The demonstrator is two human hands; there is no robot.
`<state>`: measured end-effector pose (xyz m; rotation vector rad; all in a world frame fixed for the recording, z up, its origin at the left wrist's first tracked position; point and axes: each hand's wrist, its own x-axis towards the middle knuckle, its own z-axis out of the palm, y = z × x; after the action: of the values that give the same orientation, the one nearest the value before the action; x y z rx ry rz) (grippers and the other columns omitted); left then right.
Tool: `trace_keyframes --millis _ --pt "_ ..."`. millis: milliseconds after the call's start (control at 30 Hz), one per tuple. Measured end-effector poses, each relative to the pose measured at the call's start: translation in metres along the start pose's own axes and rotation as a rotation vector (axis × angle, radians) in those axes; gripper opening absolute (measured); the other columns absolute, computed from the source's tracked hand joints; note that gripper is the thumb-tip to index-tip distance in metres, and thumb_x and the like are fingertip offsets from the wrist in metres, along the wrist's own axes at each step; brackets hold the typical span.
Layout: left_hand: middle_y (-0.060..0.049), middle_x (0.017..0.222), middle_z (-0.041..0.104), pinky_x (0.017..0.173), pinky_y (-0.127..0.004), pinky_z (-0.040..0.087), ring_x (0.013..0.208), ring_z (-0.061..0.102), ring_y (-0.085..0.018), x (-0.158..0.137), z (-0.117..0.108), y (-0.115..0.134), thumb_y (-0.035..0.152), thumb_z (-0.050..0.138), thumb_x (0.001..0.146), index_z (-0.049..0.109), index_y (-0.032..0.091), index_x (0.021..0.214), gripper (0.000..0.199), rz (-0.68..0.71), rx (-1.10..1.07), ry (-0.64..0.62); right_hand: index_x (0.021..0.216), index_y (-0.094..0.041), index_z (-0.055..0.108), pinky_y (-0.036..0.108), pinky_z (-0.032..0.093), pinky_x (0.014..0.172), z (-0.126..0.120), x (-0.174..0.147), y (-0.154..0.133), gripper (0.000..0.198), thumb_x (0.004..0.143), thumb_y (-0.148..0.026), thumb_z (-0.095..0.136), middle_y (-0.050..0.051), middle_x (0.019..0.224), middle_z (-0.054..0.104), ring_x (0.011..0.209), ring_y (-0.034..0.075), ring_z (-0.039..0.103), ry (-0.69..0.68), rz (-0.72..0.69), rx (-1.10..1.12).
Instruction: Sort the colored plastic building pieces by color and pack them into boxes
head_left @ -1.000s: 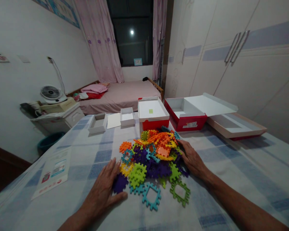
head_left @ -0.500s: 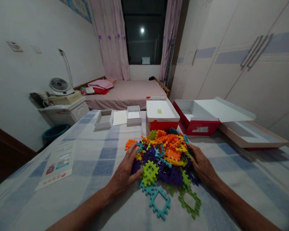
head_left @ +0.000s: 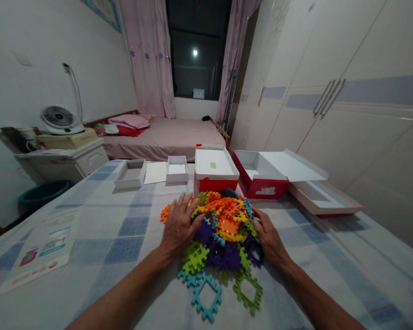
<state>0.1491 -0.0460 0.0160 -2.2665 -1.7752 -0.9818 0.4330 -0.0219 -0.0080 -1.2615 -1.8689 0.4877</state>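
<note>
Left hand [head_left: 179, 224] has shifted forward since the earlier frame, now lying over the left side of the pile of toothed plastic pieces [head_left: 227, 225]. Largest first: checked cloth-covered surface [head_left: 125, 250]; open red box [head_left: 266, 185] at the back, lid flap out to the right. Pile sits mid-surface, nearer than the box — between both hands. Left is open, fingers spread on pieces; right hand [head_left: 268, 233] cups the right edge — fingertips partly hidden, can't tell if gripping. Smallest: turquoise frame [head_left: 196, 299], green frame [head_left: 256, 303], at pile's near edge.
</note>
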Motion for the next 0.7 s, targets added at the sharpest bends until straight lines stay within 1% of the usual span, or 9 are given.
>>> trace_keyframes --millis 100,167,200,300,400,467,533,633,700 --pt "-0.016 0.142 0.046 0.11 -0.06 0.025 0.139 0.03 -0.035 -0.002 0.005 -0.03 0.043 0.042 0.091 0.053 0.018 0.127 0.046 -0.182 0.105 0.013 0.134 -0.027 0.044 0.044 0.039 0.105 -0.001 0.001 -0.004 0.044 0.092 -0.04 0.039 0.008 0.133 0.05 0.125 0.022 0.046 0.034 0.007 0.005" --pt "-0.018 0.138 0.05 0.107 -0.06 0.029 0.136 0.035 -0.034 -0.005 0.01 -0.042 0.043 0.04 0.092 0.054 0.016 0.126 0.045 -0.287 0.105 -0.029 0.136 -0.026 0.041 0.047 0.037 0.107 -0.003 0.004 -0.008 0.048 0.091 -0.042 0.043 0.008 0.137 0.048 0.128 0.024 0.043 0.023 -0.035 -0.024" --pt "-0.017 0.136 0.053 0.107 -0.058 0.031 0.133 0.039 -0.033 -0.005 0.013 -0.045 0.042 0.038 0.092 0.054 0.016 0.125 0.045 -0.309 0.085 -0.049 0.138 -0.026 0.04 0.048 0.035 0.109 -0.005 0.007 -0.011 0.051 0.09 -0.042 0.045 0.009 0.139 0.046 0.129 0.025 0.041 0.013 -0.068 -0.048" --pt "-0.013 0.128 0.059 0.106 -0.047 0.037 0.124 0.05 -0.026 -0.006 0.017 -0.044 0.042 0.034 0.093 0.055 0.015 0.124 0.047 -0.28 -0.019 -0.072 0.142 -0.025 0.035 0.049 0.03 0.111 -0.013 0.023 -0.022 0.058 0.088 -0.04 0.049 0.01 0.144 0.041 0.134 0.026 0.036 -0.06 -0.185 -0.14" --pt "-0.01 0.121 0.063 0.102 -0.042 0.042 0.114 0.056 -0.023 -0.003 0.012 -0.039 0.044 0.032 0.093 0.058 0.015 0.119 0.047 -0.275 -0.093 -0.067 0.144 -0.025 0.035 0.049 0.031 0.11 -0.017 0.047 -0.036 0.064 0.083 -0.033 0.054 0.009 0.148 0.037 0.135 0.027 0.034 -0.238 -0.305 -0.233" --pt "-0.009 0.117 0.065 0.1 -0.042 0.043 0.111 0.057 -0.023 0.0 0.007 -0.037 0.043 0.03 0.092 0.061 0.016 0.114 0.046 -0.303 -0.112 -0.068 0.143 -0.023 0.037 0.051 0.03 0.109 -0.014 0.064 -0.043 0.068 0.078 -0.027 0.056 0.01 0.149 0.036 0.136 0.028 0.033 -0.368 -0.336 -0.289" --pt "-0.009 0.114 0.066 0.099 -0.041 0.044 0.11 0.057 -0.023 0.001 0.003 -0.036 0.043 0.029 0.092 0.063 0.016 0.11 0.046 -0.322 -0.124 -0.069 0.143 -0.022 0.038 0.053 0.03 0.108 -0.008 0.079 -0.047 0.07 0.075 -0.023 0.056 0.01 0.148 0.038 0.135 0.03 0.033 -0.468 -0.33 -0.331" --pt "-0.008 0.111 0.066 0.098 -0.04 0.044 0.108 0.057 -0.023 0.001 0.002 -0.035 0.044 0.029 0.092 0.064 0.016 0.107 0.047 -0.309 -0.127 -0.077 0.139 -0.022 0.044 0.049 0.035 0.104 0.001 0.091 -0.052 0.063 0.077 -0.022 0.054 0.01 0.139 0.049 0.127 0.028 0.044 -0.552 -0.34 -0.342" --pt "-0.007 0.111 0.066 0.098 -0.04 0.043 0.107 0.057 -0.022 0.0 0.003 -0.036 0.043 0.029 0.093 0.064 0.018 0.106 0.045 -0.282 -0.118 -0.091 0.134 -0.02 0.049 0.045 0.04 0.099 0.004 0.091 -0.054 0.053 0.081 -0.023 0.052 0.01 0.131 0.056 0.117 0.026 0.053 -0.56 -0.366 -0.34"
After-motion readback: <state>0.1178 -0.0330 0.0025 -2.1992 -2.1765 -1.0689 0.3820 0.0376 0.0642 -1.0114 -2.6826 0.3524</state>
